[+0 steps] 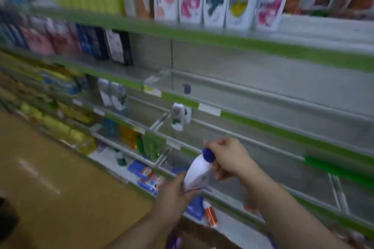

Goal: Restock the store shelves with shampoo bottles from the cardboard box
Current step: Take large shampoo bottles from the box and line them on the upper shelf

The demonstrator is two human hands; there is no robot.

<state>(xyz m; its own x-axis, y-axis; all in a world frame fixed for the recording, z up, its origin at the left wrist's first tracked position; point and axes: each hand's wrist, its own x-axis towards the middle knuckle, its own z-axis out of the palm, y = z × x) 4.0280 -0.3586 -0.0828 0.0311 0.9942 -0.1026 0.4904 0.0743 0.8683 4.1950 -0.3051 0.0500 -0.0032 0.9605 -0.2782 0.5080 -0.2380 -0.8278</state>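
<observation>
Head view, blurred. Item: one white shampoo bottle point(197, 170) with a blue cap point(208, 154), held in the air in front of the shelves and tilted with the cap toward 1 o'clock. My left hand point(174, 196), at the bottle's 7 o'clock, grips its base. My right hand point(229, 157), at 2 o'clock, curls its fingers round the neck just beside the cap. At 12 o'clock, apart: one white pump bottle point(179, 116), upright on a green-edged shelf point(283, 127). At 9 o'clock: tan floor point(50, 168).

Right shelf bays point(283, 91) bare, pump bottle point(178, 116) and divider point(159, 122) leftward
</observation>
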